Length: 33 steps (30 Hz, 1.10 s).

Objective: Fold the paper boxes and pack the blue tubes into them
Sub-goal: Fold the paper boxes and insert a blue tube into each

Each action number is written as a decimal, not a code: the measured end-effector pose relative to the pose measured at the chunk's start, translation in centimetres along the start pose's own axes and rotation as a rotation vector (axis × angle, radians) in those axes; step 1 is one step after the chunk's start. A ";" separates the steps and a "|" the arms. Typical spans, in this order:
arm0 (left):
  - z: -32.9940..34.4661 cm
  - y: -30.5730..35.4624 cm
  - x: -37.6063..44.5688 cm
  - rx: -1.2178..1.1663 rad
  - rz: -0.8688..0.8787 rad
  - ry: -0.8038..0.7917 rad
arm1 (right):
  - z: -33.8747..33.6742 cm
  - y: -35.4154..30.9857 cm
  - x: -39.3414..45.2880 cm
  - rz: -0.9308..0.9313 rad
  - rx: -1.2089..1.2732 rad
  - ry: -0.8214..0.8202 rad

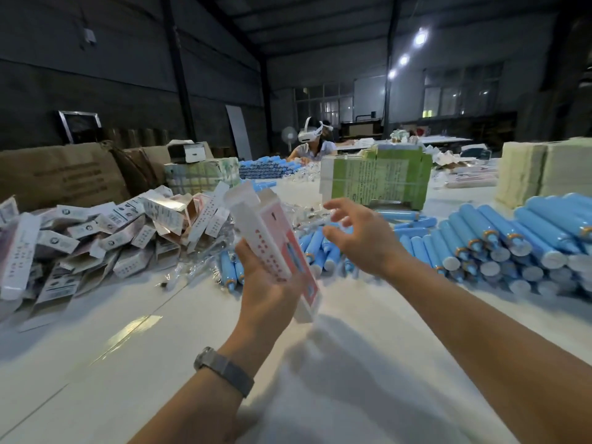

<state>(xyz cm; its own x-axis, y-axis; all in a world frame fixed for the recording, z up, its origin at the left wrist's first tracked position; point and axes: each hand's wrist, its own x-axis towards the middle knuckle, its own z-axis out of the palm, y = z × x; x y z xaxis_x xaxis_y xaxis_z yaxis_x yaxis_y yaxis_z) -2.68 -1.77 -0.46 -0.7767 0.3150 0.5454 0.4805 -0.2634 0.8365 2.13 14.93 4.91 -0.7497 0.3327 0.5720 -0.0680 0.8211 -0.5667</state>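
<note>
My left hand [266, 286] grips a long white and pink paper box [272, 238] from below, holding it tilted with its open flap end pointing up and away. To the right of the box my right hand [358, 235] hovers above the table with its fingers spread and loosely bent, holding nothing. Just beyond that hand several loose blue tubes [320, 248] lie on the white table [128, 331]. A large stack of blue tubes [512, 241] with white caps fills the right side.
A heap of packed and flat paper boxes [96, 232] lies at the left. A green and white stack of cartons [374, 179] stands behind the hands, brown cardboard cases [61, 174] at the far left. Another person [314, 142] with a headset sits across the table.
</note>
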 end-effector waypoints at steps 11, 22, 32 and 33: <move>-0.2 -0.9 0.4 0.106 0.045 0.054 | 0.0 7.4 -1.2 0.246 -0.749 -0.257; -0.8 -1.1 0.7 0.201 0.100 0.038 | -2.2 6.8 0.0 0.210 -0.525 0.183; -2.3 -1.4 1.4 0.354 0.122 0.038 | -5.8 0.9 1.3 -0.100 -0.284 0.620; -2.4 -1.4 1.4 0.369 0.124 0.037 | -6.1 0.2 1.4 -0.111 -0.224 0.626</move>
<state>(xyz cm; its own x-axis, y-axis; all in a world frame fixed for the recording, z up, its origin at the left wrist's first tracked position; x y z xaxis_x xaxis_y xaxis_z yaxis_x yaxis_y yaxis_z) -5.41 -3.13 -0.94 -0.7147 0.2668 0.6465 0.6803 0.0503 0.7312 5.08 18.39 9.15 -0.2187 0.3916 0.8938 0.0663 0.9198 -0.3868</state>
